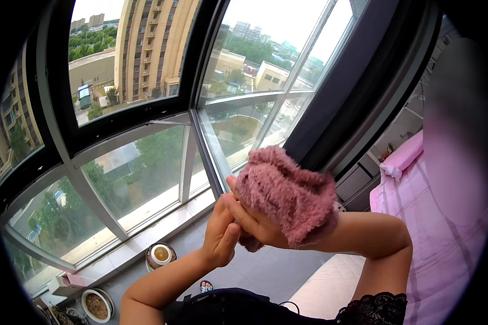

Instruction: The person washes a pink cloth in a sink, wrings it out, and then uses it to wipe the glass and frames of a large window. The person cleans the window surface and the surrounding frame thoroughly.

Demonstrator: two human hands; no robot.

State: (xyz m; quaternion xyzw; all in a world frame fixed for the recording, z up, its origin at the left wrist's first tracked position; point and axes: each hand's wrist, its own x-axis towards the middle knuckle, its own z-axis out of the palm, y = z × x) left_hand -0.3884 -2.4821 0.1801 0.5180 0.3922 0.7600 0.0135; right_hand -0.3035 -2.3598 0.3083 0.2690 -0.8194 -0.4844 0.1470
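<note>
A fuzzy dusty-pink knitted piece, like a sock or small garment, sits bunched over my right hand in the middle of the view. My right hand is raised in front of the window with its fingers closed on the fabric. My left hand comes up from the lower left and presses against the fingers of my right hand, touching the lower edge of the knitted piece. Both forearms rise from the bottom of the picture.
A large curved window with dark frames fills the left and centre. On the floor below stand a round lidded jar, a bowl of brown food and a small pink box. A pink striped bed lies at the right.
</note>
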